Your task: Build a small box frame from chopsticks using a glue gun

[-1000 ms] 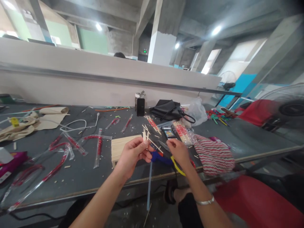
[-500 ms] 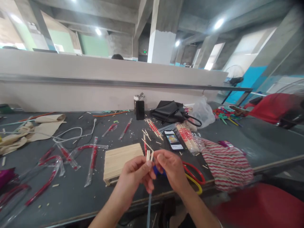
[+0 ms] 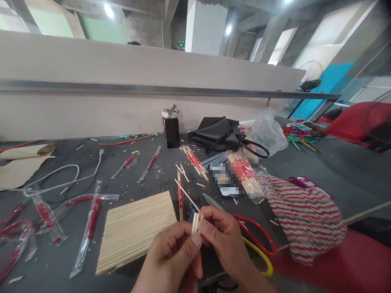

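My left hand (image 3: 175, 252) is closed around a small bundle of short wooden sticks (image 3: 195, 223), which stand upright between thumb and fingers. Pinched at the right side of that bundle is my right hand (image 3: 221, 234), its thumb and index finger touching the sticks. A longer thin stick (image 3: 187, 194) slants from the table to the right fingertips; whether it is held I cannot tell. Left of the hands lies a flat panel of wooden sticks (image 3: 137, 228) set side by side. Scissors (image 3: 256, 232) with red and yellow handles lie by my right hand, partly covered.
Beyond the hands lie red-wrapped chopsticks (image 3: 195, 162), a phone (image 3: 224, 179) and a bagged chopstick bundle (image 3: 247, 175). A black bag (image 3: 216, 132) and an upright phone (image 3: 171, 133) stand farther back. Striped cloth (image 3: 302, 215) hangs over the edge; plastic wrappers (image 3: 91, 219) lie left.
The view has tipped down and come closer, so the table things appear larger. Both hands sit lower in view, and the right fingers now press closer against the short sticks.
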A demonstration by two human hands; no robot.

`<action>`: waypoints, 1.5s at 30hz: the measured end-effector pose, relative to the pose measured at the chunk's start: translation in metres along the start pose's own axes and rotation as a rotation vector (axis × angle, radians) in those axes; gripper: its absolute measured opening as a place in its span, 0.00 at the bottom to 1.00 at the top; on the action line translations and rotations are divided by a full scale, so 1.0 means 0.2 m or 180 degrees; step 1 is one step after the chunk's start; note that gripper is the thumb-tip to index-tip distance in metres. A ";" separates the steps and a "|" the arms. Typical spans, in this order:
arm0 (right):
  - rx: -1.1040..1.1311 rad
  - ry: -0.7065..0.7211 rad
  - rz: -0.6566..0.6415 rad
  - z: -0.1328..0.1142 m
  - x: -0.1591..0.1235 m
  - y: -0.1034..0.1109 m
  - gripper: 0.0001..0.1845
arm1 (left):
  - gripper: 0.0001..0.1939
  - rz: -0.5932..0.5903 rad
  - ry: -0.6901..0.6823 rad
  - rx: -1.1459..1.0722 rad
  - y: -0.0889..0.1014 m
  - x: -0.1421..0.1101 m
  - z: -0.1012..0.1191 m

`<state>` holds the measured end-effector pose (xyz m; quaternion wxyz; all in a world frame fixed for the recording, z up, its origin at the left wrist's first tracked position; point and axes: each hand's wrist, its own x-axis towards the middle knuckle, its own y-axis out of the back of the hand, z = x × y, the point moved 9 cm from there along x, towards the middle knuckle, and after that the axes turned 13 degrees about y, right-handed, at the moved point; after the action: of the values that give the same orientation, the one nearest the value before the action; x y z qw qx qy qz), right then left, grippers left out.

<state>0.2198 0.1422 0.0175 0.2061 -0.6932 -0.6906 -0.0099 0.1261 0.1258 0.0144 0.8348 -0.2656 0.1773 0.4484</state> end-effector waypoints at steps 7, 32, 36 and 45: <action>-0.0292 0.0199 0.0095 -0.04 0.00 0.06 0.06 | 0.22 0.0325 -0.0097 0.0412 -0.01 0.02 0.03; -0.0665 0.0366 0.0194 -0.12 -0.01 0.06 0.09 | 0.19 0.0617 -0.0510 0.0565 0.00 0.00 0.02; -0.0744 0.0353 0.0149 -0.14 -0.01 0.06 0.09 | 0.20 0.0611 -0.0503 0.0494 0.01 0.00 0.02; -0.0725 0.0333 0.0099 -0.12 -0.03 0.05 0.09 | 0.20 0.0492 -0.0477 0.0566 0.01 0.01 0.00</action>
<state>0.2354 0.1294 0.0344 0.1620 -0.7213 -0.6624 -0.1212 0.1264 0.1282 0.0132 0.8289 -0.1420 0.1734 0.5125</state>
